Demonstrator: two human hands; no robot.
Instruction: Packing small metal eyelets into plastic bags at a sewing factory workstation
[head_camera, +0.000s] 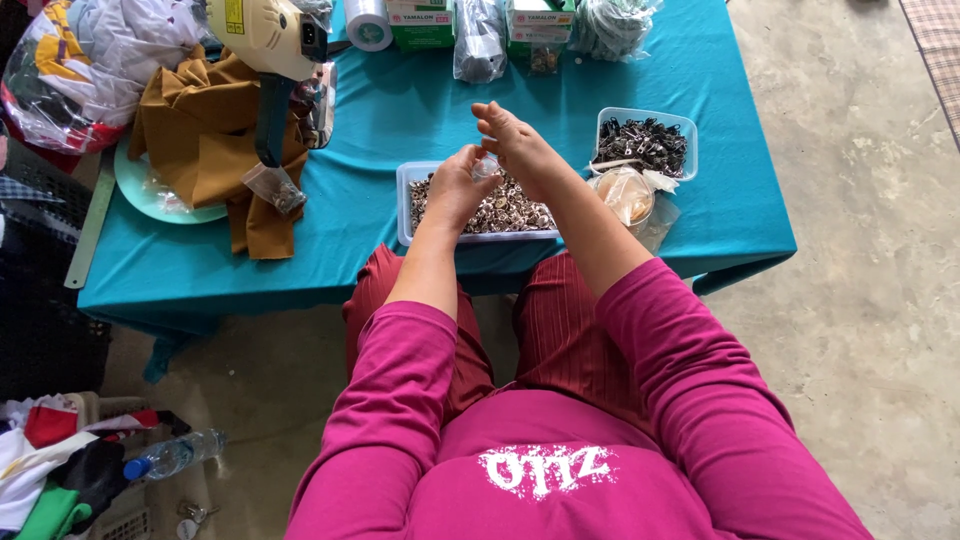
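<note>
My left hand (458, 183) and my right hand (512, 138) meet above a clear plastic tray (404, 205) heaped with small silver metal pieces (505, 212). The fingertips of both hands pinch a tiny pale piece (486, 166) between them, too small to make out. The tray sits at the near edge of a low table under a teal cloth (400, 110). I sit on the ground in pink sleeves and dark red trousers, knees under the table edge.
A second tray of dark metal clips (645, 143) and a plastic bag (628, 195) lie right of the hands. Brown cloth (215, 140), a cream machine (270, 35), boxes and bags fill the table's left and back. A water bottle (172, 455) lies on the floor.
</note>
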